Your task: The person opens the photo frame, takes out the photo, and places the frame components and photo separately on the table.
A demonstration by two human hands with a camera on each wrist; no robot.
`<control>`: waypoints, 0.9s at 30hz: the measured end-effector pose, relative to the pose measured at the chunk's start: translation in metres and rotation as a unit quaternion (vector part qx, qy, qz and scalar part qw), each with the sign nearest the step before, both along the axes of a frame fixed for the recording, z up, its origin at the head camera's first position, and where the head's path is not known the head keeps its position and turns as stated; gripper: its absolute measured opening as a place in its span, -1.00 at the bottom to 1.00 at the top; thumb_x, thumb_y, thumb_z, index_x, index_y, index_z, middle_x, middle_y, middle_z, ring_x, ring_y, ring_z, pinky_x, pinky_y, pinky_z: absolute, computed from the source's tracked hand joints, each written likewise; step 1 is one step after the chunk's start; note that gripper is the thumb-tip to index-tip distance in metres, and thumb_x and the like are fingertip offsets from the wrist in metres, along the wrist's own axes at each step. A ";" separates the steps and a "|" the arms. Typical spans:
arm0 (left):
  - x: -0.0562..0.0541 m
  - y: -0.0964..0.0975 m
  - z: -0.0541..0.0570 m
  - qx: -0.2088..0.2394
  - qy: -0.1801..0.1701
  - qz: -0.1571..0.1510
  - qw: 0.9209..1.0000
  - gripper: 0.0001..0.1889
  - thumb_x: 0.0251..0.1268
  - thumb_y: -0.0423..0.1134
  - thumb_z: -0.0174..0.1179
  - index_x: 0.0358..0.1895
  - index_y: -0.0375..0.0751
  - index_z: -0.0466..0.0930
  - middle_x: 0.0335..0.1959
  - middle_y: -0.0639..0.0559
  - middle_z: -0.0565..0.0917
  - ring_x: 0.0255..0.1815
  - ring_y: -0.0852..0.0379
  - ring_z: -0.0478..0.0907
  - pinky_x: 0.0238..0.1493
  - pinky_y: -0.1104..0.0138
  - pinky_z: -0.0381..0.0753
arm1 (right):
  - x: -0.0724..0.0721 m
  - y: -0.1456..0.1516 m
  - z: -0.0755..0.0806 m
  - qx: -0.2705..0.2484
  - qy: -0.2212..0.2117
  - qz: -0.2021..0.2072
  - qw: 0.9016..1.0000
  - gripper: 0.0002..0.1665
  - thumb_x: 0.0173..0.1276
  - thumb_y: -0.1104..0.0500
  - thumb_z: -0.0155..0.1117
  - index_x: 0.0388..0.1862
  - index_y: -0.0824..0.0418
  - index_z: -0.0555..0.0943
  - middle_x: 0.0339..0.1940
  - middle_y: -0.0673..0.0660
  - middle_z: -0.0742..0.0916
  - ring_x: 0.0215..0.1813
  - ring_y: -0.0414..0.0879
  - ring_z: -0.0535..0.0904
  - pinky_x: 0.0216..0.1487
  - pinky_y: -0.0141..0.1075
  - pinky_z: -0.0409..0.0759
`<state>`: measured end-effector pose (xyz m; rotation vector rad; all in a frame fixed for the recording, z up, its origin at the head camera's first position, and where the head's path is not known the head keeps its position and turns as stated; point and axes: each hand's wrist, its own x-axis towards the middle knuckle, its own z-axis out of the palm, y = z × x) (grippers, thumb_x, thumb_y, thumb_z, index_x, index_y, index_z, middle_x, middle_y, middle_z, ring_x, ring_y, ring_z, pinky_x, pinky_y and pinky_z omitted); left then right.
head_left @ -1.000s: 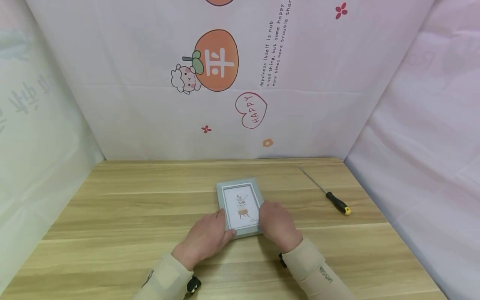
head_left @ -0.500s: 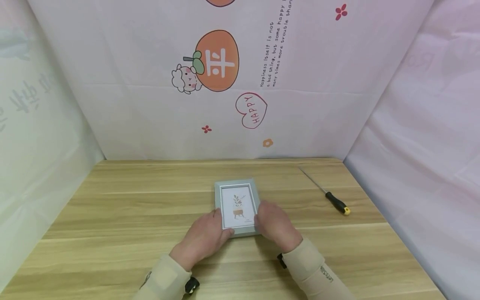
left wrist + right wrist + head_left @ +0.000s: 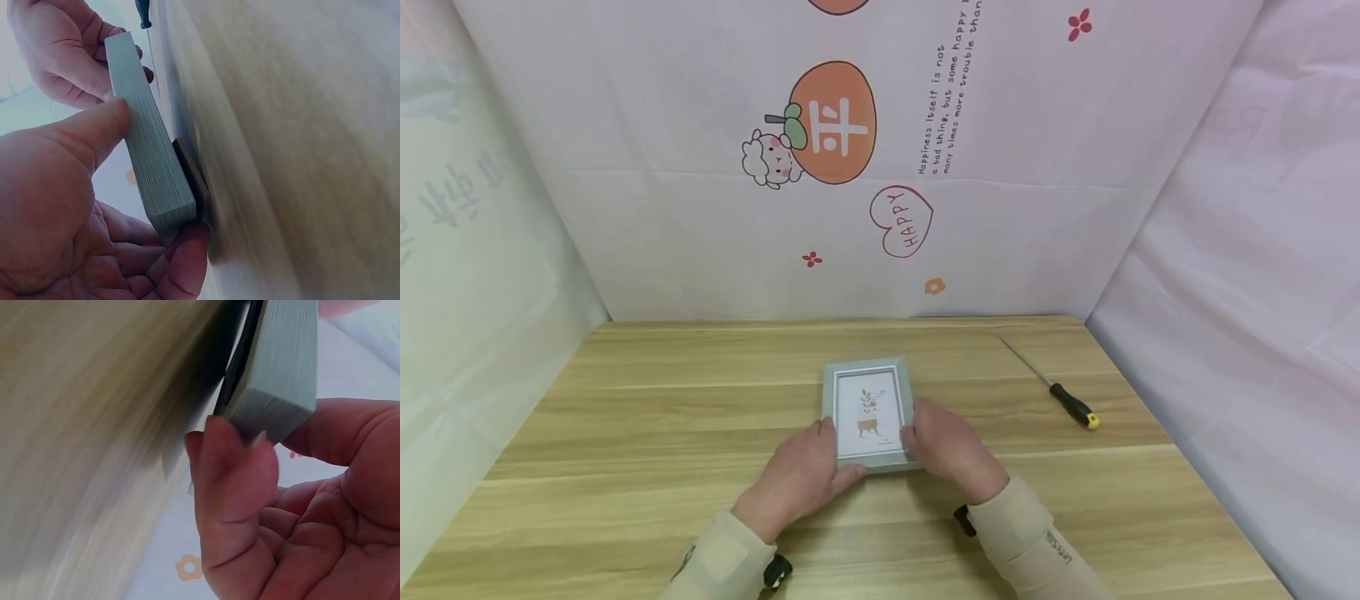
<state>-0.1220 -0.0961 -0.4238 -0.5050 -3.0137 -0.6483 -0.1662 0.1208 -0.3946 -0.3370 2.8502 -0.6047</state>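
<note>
A grey-green picture frame [image 3: 865,365] lies face up between both hands, showing a print of a potted plant. My left hand [image 3: 797,475] grips its left side, thumb along the near edge and fingertips curling beneath in the left wrist view. On the other side my right hand [image 3: 951,442] holds the right edge, its thumb on the front. The right wrist view shows those fingers [image 3: 231,481] bent under the frame's corner [image 3: 281,381]. A dark piece [image 3: 190,172] sticks out from the back of the frame, close to the tabletop.
A screwdriver [image 3: 1073,406] with a black and yellow handle lies at the right of the wooden table [image 3: 662,433]. Printed white cloth [image 3: 700,250] hangs behind the table and along both sides.
The picture frame has shifted a little to the left, with both hands staying on it. It has also turned slightly straighter. The screwdriver lies where it was.
</note>
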 end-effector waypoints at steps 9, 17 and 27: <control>0.004 0.000 0.002 -0.044 -0.002 0.013 0.999 0.00 0.26 0.25 0.40 0.31 -0.72 0.37 0.12 -0.60 0.61 0.04 -0.39 0.67 0.06 -0.09 0.71 | -0.001 0.000 0.004 -0.040 -0.029 -0.018 0.999 -0.52 0.56 0.08 0.17 0.26 0.40 0.48 -0.26 0.11 0.63 -0.34 -0.06 0.51 -0.35 -0.23 0.49; 0.009 0.005 0.006 -0.120 0.053 0.022 0.991 0.02 0.18 0.35 0.40 0.33 -0.60 0.46 0.17 -0.63 0.58 0.02 -0.39 0.70 -0.05 -0.07 0.74 | 0.001 -0.002 0.008 -0.091 -0.036 -0.018 0.995 -0.38 0.53 0.05 0.17 0.38 0.44 0.41 -0.22 0.14 0.64 -0.35 -0.06 0.49 -0.37 -0.25 0.47; 0.014 0.019 0.006 -0.140 0.204 -0.003 0.969 -0.09 0.01 0.27 0.54 0.23 -0.45 0.59 -0.03 -0.42 0.72 -0.13 -0.19 0.74 -0.18 0.06 0.74 | 0.003 -0.010 0.014 -0.154 -0.033 0.009 0.987 -0.46 0.50 0.11 0.19 0.36 0.34 0.48 -0.37 0.09 0.69 -0.47 -0.11 0.56 -0.46 -0.23 0.56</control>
